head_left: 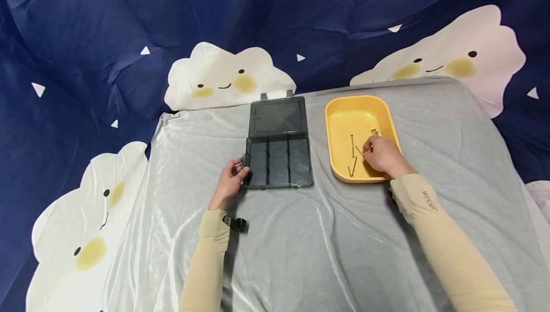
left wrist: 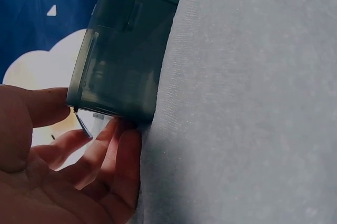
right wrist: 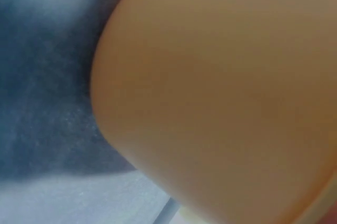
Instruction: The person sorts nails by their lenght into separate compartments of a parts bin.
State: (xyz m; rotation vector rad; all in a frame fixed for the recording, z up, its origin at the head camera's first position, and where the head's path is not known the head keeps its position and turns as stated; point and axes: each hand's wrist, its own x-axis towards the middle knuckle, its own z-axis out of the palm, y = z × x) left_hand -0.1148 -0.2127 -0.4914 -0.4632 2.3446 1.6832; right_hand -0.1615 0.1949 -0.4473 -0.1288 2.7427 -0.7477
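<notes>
A screw (head_left: 359, 150) lay just left of the nearer right hand (head_left: 382, 155), slanting toward it; whether pinched, I couldn't tell. The left hand (head_left: 230, 180) gripped the box (head_left: 278, 163).

Dark case (head_left: 278, 166): reachable from overhead; upright dividers (head_left: 267, 164) split the way in, running 12 to 6 o'clock.
Lid (head_left: 278, 117): folded back, occupying the case's 12 o'clock side.
Left fingers (head_left: 234, 163): block the case's 9 o'clock edge.
Yellow tray (head_left: 345, 110): walled all round, open from above, bare floor toward 11 o'clock; loose fasteners (head_left: 354, 166) lie toward 7.
Right fingers (head_left: 368, 144): inside the tray, the wrist barring its rim toward 5 o'clock.
Surface (head_left: 283, 250): a cloth lane between case and tray, widening at 6 o'clock between the sleeves (head_left: 447, 245).
</notes>
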